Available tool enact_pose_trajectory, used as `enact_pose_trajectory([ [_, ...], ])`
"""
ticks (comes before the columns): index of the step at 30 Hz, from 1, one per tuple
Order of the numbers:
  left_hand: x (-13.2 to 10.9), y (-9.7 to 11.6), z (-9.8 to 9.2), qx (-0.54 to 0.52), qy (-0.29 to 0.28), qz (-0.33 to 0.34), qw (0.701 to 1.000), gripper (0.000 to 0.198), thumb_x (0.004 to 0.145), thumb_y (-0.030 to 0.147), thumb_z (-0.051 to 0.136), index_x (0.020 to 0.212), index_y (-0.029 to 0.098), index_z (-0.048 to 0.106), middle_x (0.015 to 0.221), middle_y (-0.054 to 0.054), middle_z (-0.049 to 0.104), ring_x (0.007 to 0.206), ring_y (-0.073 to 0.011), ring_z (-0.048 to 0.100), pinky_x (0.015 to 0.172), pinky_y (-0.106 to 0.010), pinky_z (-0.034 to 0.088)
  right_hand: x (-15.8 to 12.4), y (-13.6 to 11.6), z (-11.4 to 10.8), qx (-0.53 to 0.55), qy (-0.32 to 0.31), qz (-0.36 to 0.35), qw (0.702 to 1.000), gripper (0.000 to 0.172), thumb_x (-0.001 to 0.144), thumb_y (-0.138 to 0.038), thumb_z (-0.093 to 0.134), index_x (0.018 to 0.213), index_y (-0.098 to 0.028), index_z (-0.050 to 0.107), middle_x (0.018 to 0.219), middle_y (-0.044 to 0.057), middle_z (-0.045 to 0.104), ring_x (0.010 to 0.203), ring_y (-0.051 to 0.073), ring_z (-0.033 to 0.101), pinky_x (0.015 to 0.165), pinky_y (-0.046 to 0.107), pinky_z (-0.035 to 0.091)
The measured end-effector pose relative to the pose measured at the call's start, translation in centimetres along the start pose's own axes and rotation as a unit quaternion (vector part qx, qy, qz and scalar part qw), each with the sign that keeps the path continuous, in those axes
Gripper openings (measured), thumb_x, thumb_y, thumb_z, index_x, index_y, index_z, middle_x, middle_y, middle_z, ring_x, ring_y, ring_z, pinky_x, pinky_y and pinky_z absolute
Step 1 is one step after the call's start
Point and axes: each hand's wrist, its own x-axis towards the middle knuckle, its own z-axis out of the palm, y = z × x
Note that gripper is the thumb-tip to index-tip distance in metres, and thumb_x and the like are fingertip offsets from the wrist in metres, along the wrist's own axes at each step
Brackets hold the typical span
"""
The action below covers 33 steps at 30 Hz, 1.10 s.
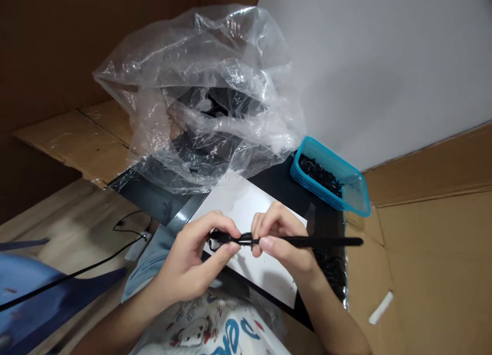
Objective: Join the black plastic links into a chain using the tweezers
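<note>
My left hand [196, 255] pinches a small black plastic piece [219, 238] at one end of a thin black rod [326, 241]. My right hand [280, 247] grips the same rod near that end, and the fingers of both hands nearly meet around the joint. The rod's far end sticks out to the right, above a black mat [284, 181]. A white sheet [246, 201] lies on the mat beneath my hands. Part of the small piece is hidden by my fingers.
A blue plastic basket [330, 178] holds a heap of small black parts at the upper right. More black parts [330, 268] lie beside my right forearm. A crumpled clear plastic bag [196, 94] sits behind the mat. Cardboard surrounds the area, and a black cable [77, 268] runs at the left.
</note>
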Motion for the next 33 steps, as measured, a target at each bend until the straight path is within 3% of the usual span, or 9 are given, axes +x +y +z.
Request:
enact_pose_trajectory([
  [3, 0.2, -0.2, 0.1, -0.039, -0.004, -0.008, 0.999, 0.009, 0.086, 0.013, 0.06, 0.09, 0.021, 0.06, 0.08, 0.001, 0.059, 0.072, -0.011, 0.053, 0.064, -0.019, 0.04, 0.8, 0.5, 0.6, 0.168, -0.017, 0.016, 0.985, 0.008, 0.076, -0.018, 0.062, 0.077, -0.022, 0.055, 0.055, -0.004, 0.059, 0.05, 0.012, 0.052, 0.048, 0.024, 0.037],
  [5, 0.2, -0.2, 0.2, -0.049, -0.002, -0.008, 0.999, 0.007, 0.085, 0.014, 0.061, 0.089, 0.02, 0.06, 0.08, 0.0, 0.059, 0.072, -0.0114, 0.053, 0.063, -0.019, 0.04, 1.1, 0.3, 0.7, 0.206, -0.027, 0.01, 0.978, 0.007, 0.075, -0.016, 0.061, 0.075, -0.021, 0.055, 0.052, -0.004, 0.058, 0.048, 0.011, 0.05, 0.047, 0.023, 0.036],
  [7, 0.3, -0.2, 0.2, -0.049, 0.001, -0.007, 0.999, 0.006, 0.085, 0.015, 0.062, 0.089, 0.019, 0.061, 0.08, -0.001, 0.06, 0.071, -0.0119, 0.053, 0.062, -0.02, 0.04, 1.0, -0.2, 0.4, 0.166, -0.024, -0.013, 0.986, 0.008, 0.077, -0.015, 0.06, 0.078, -0.021, 0.056, 0.055, -0.003, 0.059, 0.05, 0.012, 0.051, 0.048, 0.023, 0.037],
  [10, 0.1, 0.0, 0.1, -0.039, -0.003, -0.005, 0.999, 0.005, 0.086, 0.015, 0.061, 0.09, 0.019, 0.061, 0.079, -0.002, 0.06, 0.07, -0.0128, 0.054, 0.061, -0.021, 0.041, 0.2, -1.3, -0.3, 0.012, -0.019, -0.079, 0.997, 0.011, 0.078, -0.016, 0.062, 0.084, -0.022, 0.057, 0.063, -0.002, 0.06, 0.057, 0.014, 0.054, 0.052, 0.026, 0.04],
  [13, -0.1, 0.3, 0.0, -0.009, -0.007, 0.007, 1.0, 0.008, 0.086, 0.013, 0.06, 0.091, 0.019, 0.06, 0.079, -0.001, 0.06, 0.071, -0.0126, 0.054, 0.064, -0.022, 0.041, -0.8, -1.9, -0.5, -0.141, -0.019, -0.138, 0.98, 0.016, 0.078, -0.012, 0.06, 0.09, -0.023, 0.058, 0.069, 0.0, 0.058, 0.061, 0.015, 0.053, 0.056, 0.029, 0.041],
  [16, -0.2, 0.4, 0.0, 0.025, -0.004, 0.029, 0.999, 0.012, 0.085, 0.01, 0.059, 0.092, 0.02, 0.059, 0.079, 0.0, 0.06, 0.071, -0.0115, 0.054, 0.066, -0.022, 0.042, -1.5, -2.0, -0.1, -0.226, -0.026, -0.154, 0.962, 0.022, 0.078, -0.008, 0.056, 0.094, -0.023, 0.056, 0.072, 0.0, 0.056, 0.063, 0.015, 0.053, 0.058, 0.031, 0.041],
  [33, -0.3, 0.2, 0.5, 0.091, 0.026, 0.072, 0.993, 0.018, 0.082, 0.005, 0.06, 0.093, 0.019, 0.058, 0.08, 0.0, 0.061, 0.07, -0.0113, 0.057, 0.065, -0.022, 0.044, -1.4, -2.8, 1.0, -0.323, -0.022, -0.12, 0.939, 0.018, 0.079, -0.006, 0.054, 0.087, -0.021, 0.052, 0.072, -0.002, 0.053, 0.065, 0.012, 0.051, 0.06, 0.027, 0.041],
])
